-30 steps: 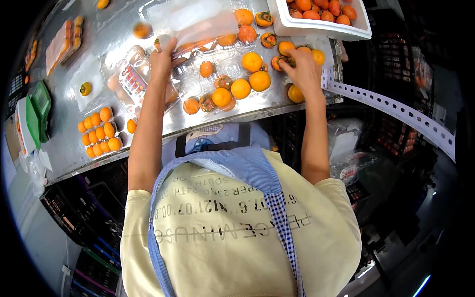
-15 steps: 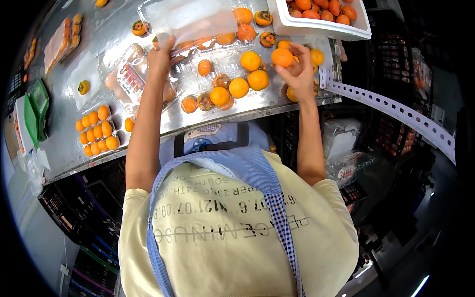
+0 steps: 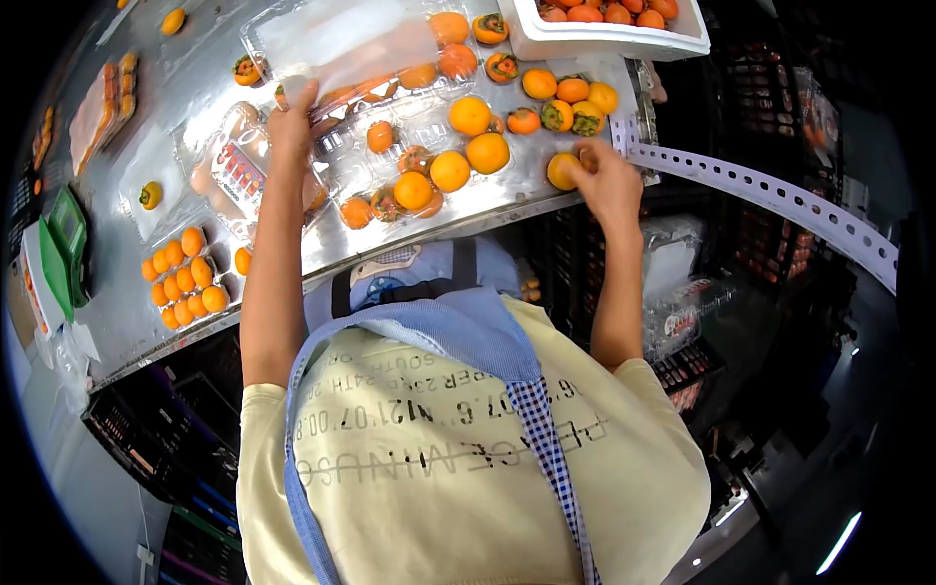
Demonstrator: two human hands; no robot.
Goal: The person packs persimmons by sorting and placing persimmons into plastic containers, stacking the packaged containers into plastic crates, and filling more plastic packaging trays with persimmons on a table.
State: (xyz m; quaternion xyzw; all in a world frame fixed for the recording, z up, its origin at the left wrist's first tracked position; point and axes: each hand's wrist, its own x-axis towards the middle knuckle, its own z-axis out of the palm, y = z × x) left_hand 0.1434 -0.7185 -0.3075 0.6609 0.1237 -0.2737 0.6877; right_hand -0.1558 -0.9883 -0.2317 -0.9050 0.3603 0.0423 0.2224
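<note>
At the table's front edge, my right hand [image 3: 612,187] has its fingertips closed on the side of an orange persimmon [image 3: 563,172]. Just beyond it lies a cluster of persimmons [image 3: 571,90], some with green calyxes showing. My left hand [image 3: 291,125] grips the near left side of a clear plastic clamshell [image 3: 341,44]; a small greenish-orange bit shows by its fingertips, too small to make out. In front of me, several persimmons sit in and on clear moulded trays [image 3: 429,132], among them a large orange one [image 3: 449,171].
A white foam box [image 3: 609,44] of redder persimmons stands at the back right. A filled tray of small orange fruit [image 3: 185,278] lies at the left, near a green scale [image 3: 66,253]. A perforated white strip [image 3: 760,190] runs off the right corner. Dark crates stand below the table.
My right hand has let go of the persimmon it held, leaving it among the cluster, and has come down to another at the table edge. My left hand stays at the clamshell. The view has shifted.
</note>
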